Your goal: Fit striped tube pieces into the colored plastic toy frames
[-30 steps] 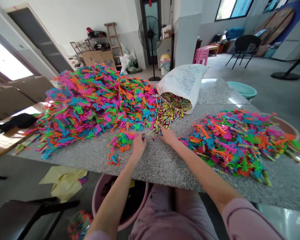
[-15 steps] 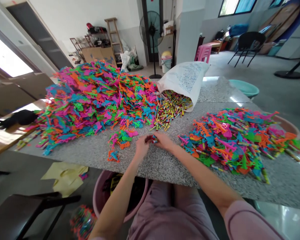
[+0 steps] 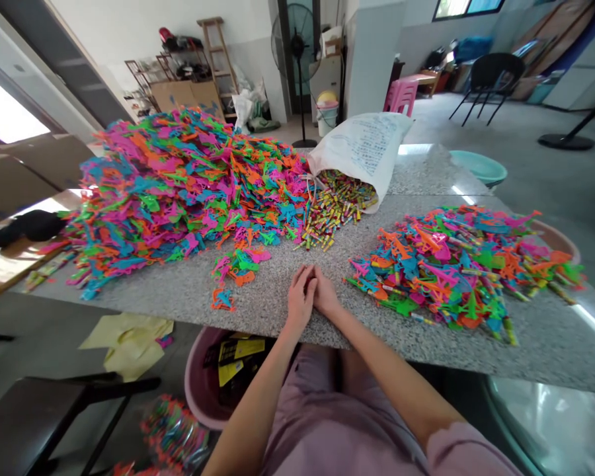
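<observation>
Counter (image 3: 272,314), grey and speckled, extending beneath and to both sides of the hands. Heap of coloured plastic pieces (image 3: 188,192), the largest stock, beyond and left of the left hand; judged as not yet worked. Mixed heap (image 3: 436,271), right of the right hand, with plastic pieces and striped tubes together; it appears to be the finished portion, though whether each piece is joined to a tube cannot be told. White sack (image 3: 361,149), lying mouth towards the hands, beyond the right hand. Striped tubes (image 3: 332,218), spilling from it just ahead of the hands, a supply apparently far from used up. Small cluster of pieces (image 3: 240,264), near the left hand on its outer side. Left hand (image 3: 300,301) and right hand (image 3: 325,294), touching, fingers curled inward; how far closed, and on what, cannot be told. Blue-and-orange plastic bit (image 3: 223,299), apart, nearer the counter's edge than the cluster. Judged overall, the larger share is left to do.
</observation>
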Motion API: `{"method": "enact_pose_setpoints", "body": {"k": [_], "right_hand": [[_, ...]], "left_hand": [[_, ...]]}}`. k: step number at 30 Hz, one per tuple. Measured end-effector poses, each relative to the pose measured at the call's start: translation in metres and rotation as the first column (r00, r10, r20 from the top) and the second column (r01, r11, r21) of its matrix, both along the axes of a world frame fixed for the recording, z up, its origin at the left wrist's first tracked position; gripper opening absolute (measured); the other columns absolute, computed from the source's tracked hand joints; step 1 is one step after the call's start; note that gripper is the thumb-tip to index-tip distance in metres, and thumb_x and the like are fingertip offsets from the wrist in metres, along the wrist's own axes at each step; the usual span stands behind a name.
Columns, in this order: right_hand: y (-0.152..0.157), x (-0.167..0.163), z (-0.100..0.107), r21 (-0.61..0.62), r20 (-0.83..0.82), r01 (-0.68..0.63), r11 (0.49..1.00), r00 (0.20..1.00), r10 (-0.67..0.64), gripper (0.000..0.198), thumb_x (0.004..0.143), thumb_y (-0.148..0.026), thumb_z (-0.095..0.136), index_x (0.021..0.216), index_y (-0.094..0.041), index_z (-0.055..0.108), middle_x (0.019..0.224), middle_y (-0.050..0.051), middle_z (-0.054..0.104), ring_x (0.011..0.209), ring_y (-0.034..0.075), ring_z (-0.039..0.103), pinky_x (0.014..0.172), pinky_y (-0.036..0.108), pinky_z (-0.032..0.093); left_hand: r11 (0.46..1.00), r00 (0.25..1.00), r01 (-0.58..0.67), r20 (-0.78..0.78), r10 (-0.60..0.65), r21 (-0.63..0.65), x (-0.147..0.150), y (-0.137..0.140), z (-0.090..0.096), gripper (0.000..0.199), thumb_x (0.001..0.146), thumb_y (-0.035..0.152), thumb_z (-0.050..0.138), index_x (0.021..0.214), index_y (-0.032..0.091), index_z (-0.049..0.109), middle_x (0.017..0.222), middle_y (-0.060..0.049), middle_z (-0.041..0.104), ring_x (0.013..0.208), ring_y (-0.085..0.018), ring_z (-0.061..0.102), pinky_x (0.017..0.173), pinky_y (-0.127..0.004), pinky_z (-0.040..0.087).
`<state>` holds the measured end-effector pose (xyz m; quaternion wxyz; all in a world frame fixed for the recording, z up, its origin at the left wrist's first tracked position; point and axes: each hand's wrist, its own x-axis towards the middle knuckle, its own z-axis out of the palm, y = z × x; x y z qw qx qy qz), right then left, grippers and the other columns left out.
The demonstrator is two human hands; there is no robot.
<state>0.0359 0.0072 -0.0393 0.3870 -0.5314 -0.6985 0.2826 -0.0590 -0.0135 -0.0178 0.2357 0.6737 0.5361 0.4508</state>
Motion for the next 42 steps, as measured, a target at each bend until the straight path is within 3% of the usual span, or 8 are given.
{"method": "enact_pose_setpoints", "body": {"k": [9,13,17,21,24,26,35,42], "right_hand": [[-0.01,0.006,-0.002,0.061,0.0,-0.039,0.997,0.999,0.039,0.054,0.078,-0.013,0.049,0.131,-0.016,0.041,0.11,0.01,0.062,0.095,0.021,0.06,0.086,0.036,0.048],[-0.016,0.005,-0.005,0.108,0.04,-0.129,0.986,0.991,0.126,0.044,0.076,-0.008,0.047,0.119,-0.017,0.05,0.116,0.011,0.059,0.108,0.022,0.054,0.096,0.039,0.043],[-0.028,-0.002,0.001,0.006,-0.222,-0.078,0.997,0.972,0.078,0.04,0.08,-0.022,0.055,0.12,-0.018,0.047,0.095,0.006,0.062,0.082,0.019,0.059,0.079,0.036,0.049],[-0.045,-0.003,0.015,-0.194,-0.493,-0.198,0.961,0.867,0.079,0.028,0.08,-0.037,0.057,0.101,-0.021,0.051,0.071,-0.002,0.056,0.057,0.015,0.053,0.054,0.028,0.047],[-0.057,0.011,0.032,-0.142,-0.457,-0.173,0.975,0.885,0.091,0.023,0.08,-0.038,0.058,0.095,-0.02,0.057,0.076,0.0,0.058,0.064,0.016,0.055,0.057,0.027,0.046],[-0.063,0.025,0.044,-0.045,-0.353,-0.089,0.995,0.933,0.067,0.021,0.079,-0.033,0.06,0.095,-0.02,0.061,0.085,0.003,0.06,0.078,0.018,0.057,0.069,0.029,0.047],[-0.097,0.051,0.061,-0.292,-0.58,-0.167,0.942,0.814,-0.035,0.021,0.075,-0.034,0.067,0.088,-0.019,0.062,0.063,-0.004,0.054,0.052,0.01,0.046,0.049,0.023,0.037],[-0.119,0.083,0.071,-0.36,-0.832,-0.258,0.897,0.524,-0.183,0.029,0.074,-0.032,0.069,0.099,-0.018,0.064,0.068,0.0,0.061,0.05,0.008,0.045,0.043,0.02,0.033]], "left_hand": [[0.99,0.972,-0.132,-0.188,0.139,0.049,-0.046,0.001,0.013,0.056,0.089,0.04,0.049,0.14,0.019,0.037,0.144,-0.015,0.042,0.136,-0.027,0.036,0.111,-0.047,0.031],[0.657,0.605,-0.754,-0.38,0.7,0.01,-0.145,-0.008,0.021,0.055,0.076,0.048,0.063,0.117,0.012,0.054,0.12,-0.024,0.054,0.121,-0.04,0.046,0.098,-0.059,0.036],[0.506,0.493,-0.855,-0.48,0.725,-0.114,-0.191,-0.018,0.018,0.063,0.057,0.049,0.078,0.1,0.007,0.056,0.114,-0.029,0.053,0.114,-0.047,0.048,0.089,-0.062,0.038],[0.694,0.715,-0.687,-0.369,0.594,-0.216,-0.153,-0.032,0.018,0.042,0.069,0.03,0.068,0.104,0.015,0.053,0.1,-0.013,0.062,0.095,-0.028,0.061,0.084,-0.043,0.047],[0.936,0.963,-0.259,-0.137,0.231,-0.237,-0.101,-0.051,0.027,0.034,0.073,0.025,0.063,0.106,0.02,0.054,0.082,-0.002,0.064,0.073,-0.017,0.062,0.072,-0.03,0.048],[0.959,1.0,0.001,-0.025,-0.008,-0.282,-0.072,-0.062,0.04,0.041,0.071,0.024,0.066,0.11,0.021,0.053,0.072,0.003,0.064,0.065,-0.015,0.06,0.066,-0.026,0.046],[0.876,0.689,0.199,0.698,0.194,-0.44,-0.02,-0.075,0.06,0.041,0.06,0.025,0.082,0.095,0.014,0.064,0.083,-0.003,0.071,0.075,-0.013,0.064,0.072,-0.024,0.047],[0.841,0.46,0.299,0.84,0.288,-0.451,0.001,-0.088,0.057,0.034,0.068,0.025,0.078,0.099,0.019,0.065,0.089,0.0,0.068,0.081,-0.01,0.063,0.075,-0.024,0.049]]}}
